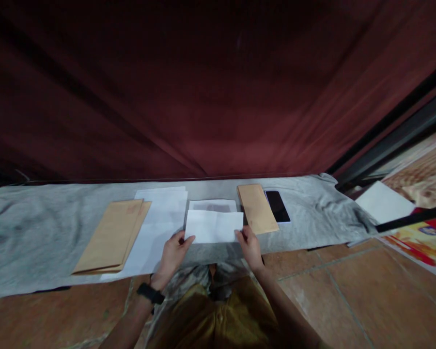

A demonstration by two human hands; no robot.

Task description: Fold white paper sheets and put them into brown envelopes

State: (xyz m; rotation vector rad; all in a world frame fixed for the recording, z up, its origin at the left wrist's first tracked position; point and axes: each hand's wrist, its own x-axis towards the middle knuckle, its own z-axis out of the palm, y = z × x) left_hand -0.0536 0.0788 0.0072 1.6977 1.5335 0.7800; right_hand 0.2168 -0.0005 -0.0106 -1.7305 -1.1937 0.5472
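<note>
A folded white sheet of paper lies on a grey cloth in front of me. My left hand pinches its lower left corner, thumb on top. My right hand grips its lower right edge the same way. Just behind the sheet lies a white envelope with a darker window patch. A black watch is on my left wrist.
Left of the sheet lie white papers and a stack of brown envelopes. To the right are another brown envelope and a dark phone. A dark red curtain hangs behind. Tiled floor lies below.
</note>
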